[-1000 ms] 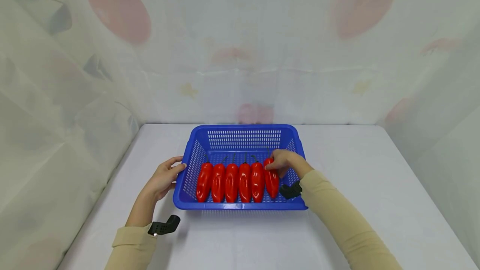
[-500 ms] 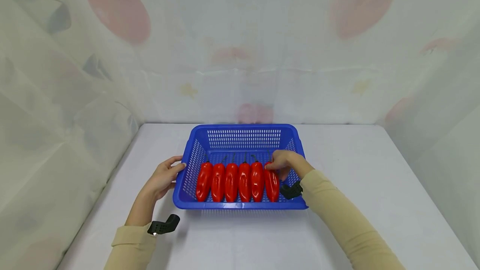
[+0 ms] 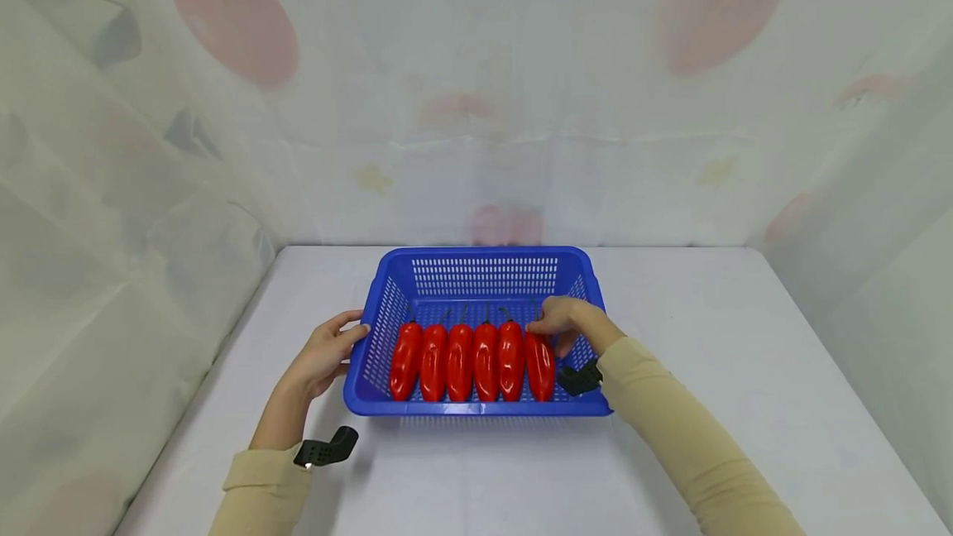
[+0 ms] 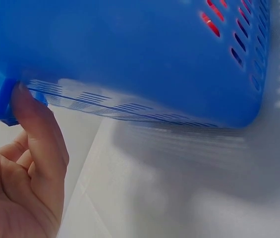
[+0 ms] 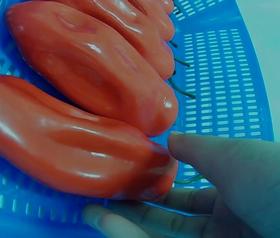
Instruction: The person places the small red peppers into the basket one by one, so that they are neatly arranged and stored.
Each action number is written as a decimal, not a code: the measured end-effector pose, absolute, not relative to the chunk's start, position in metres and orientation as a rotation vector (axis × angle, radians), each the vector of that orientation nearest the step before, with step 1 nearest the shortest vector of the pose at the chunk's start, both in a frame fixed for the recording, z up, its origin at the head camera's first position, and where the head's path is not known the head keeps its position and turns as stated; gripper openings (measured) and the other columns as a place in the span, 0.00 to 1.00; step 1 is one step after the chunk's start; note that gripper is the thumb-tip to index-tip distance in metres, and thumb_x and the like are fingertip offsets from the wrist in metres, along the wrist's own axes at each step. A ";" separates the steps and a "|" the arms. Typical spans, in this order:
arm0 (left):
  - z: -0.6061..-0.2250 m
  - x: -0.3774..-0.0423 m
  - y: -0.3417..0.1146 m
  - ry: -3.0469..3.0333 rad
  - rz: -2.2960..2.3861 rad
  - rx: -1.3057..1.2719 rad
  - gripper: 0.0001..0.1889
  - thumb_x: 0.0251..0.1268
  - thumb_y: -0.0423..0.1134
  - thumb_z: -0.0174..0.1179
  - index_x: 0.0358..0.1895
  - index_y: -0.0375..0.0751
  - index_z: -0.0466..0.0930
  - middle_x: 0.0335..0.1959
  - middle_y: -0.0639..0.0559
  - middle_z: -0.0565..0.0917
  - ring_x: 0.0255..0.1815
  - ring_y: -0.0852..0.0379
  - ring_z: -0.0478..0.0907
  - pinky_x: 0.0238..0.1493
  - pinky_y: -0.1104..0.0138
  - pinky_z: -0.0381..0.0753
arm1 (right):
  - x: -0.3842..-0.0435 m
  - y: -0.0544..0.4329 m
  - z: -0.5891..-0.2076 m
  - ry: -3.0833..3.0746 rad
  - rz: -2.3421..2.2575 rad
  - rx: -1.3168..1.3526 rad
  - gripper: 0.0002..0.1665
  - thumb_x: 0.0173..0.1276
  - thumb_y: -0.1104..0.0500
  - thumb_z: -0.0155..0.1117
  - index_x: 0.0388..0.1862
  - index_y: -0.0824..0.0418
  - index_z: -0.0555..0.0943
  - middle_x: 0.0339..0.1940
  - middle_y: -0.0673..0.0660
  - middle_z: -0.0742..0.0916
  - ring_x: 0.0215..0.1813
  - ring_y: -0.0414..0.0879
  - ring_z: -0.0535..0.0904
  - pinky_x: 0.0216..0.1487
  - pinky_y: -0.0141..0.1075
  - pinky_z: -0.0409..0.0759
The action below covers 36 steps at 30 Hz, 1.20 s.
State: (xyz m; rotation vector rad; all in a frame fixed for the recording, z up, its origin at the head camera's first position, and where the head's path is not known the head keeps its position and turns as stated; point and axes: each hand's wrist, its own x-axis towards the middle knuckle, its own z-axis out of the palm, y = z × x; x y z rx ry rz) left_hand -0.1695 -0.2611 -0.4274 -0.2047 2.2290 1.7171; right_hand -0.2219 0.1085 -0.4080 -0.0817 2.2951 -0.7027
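Observation:
Several glossy red peppers with thin green stems lie side by side in a blue plastic basket (image 3: 484, 409), stems toward its far side. My right hand (image 3: 567, 321) is inside at the right and holds the rightmost red pepper (image 3: 539, 366) by its stem end. The right wrist view shows the thumb of that hand (image 5: 239, 168) at the top of this pepper (image 5: 80, 148) and fingers partly under it. Beside it lies another pepper (image 5: 100, 69). At the basket's left rim, my left hand (image 3: 325, 351) grips the edge. A finger (image 4: 43, 134) presses under the rim in the left wrist view.
The basket stands on a white-covered table (image 3: 715, 354), with white surface in front and at both sides. A pale patterned curtain (image 3: 476, 106) hangs behind the table and along its sides. Black wrist cameras (image 3: 328, 447) are strapped to both wrists.
The rightmost pepper has settled slightly lower and straighter in the row, and my right hand has shifted a little to the right with it. My left hand stays at the rim.

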 end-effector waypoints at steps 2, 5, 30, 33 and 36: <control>-0.428 -0.169 -0.261 2.234 1.708 -0.197 0.25 0.69 0.44 0.49 0.66 0.42 0.58 0.43 0.41 0.81 0.37 0.51 0.82 0.38 0.56 0.82 | -0.222 0.109 -0.407 2.308 -0.691 -0.094 0.16 0.67 0.51 0.56 0.36 0.65 0.75 0.31 0.62 0.83 0.26 0.51 0.84 0.29 0.37 0.82; -0.429 -0.169 -0.261 2.240 1.706 -0.201 0.25 0.68 0.44 0.49 0.66 0.42 0.58 0.43 0.41 0.81 0.37 0.51 0.82 0.38 0.56 0.82 | -0.221 0.109 -0.404 2.331 -0.682 -0.120 0.17 0.67 0.51 0.55 0.36 0.67 0.76 0.32 0.63 0.83 0.26 0.52 0.84 0.28 0.37 0.82; -0.422 -0.162 -0.263 2.708 1.441 -0.063 0.24 0.64 0.45 0.56 0.61 0.40 0.67 0.38 0.39 0.77 0.29 0.54 0.79 0.27 0.65 0.82 | -0.203 0.150 -0.372 2.579 -1.008 -0.503 0.24 0.68 0.54 0.54 0.56 0.69 0.70 0.42 0.66 0.83 0.30 0.51 0.83 0.29 0.38 0.82; -0.420 -0.162 -0.261 2.846 1.322 -0.018 0.23 0.63 0.45 0.56 0.59 0.40 0.69 0.38 0.39 0.78 0.30 0.52 0.78 0.26 0.66 0.82 | -0.199 0.158 -0.370 2.649 -1.079 -0.524 0.22 0.68 0.55 0.54 0.55 0.67 0.71 0.41 0.65 0.83 0.30 0.52 0.83 0.28 0.36 0.82; -0.418 -0.160 -0.258 2.955 1.230 0.027 0.22 0.63 0.45 0.56 0.58 0.39 0.71 0.40 0.40 0.79 0.34 0.49 0.79 0.28 0.64 0.82 | -0.195 0.168 -0.369 2.716 -1.134 -0.540 0.20 0.69 0.55 0.53 0.55 0.66 0.72 0.42 0.63 0.82 0.31 0.52 0.82 0.29 0.34 0.81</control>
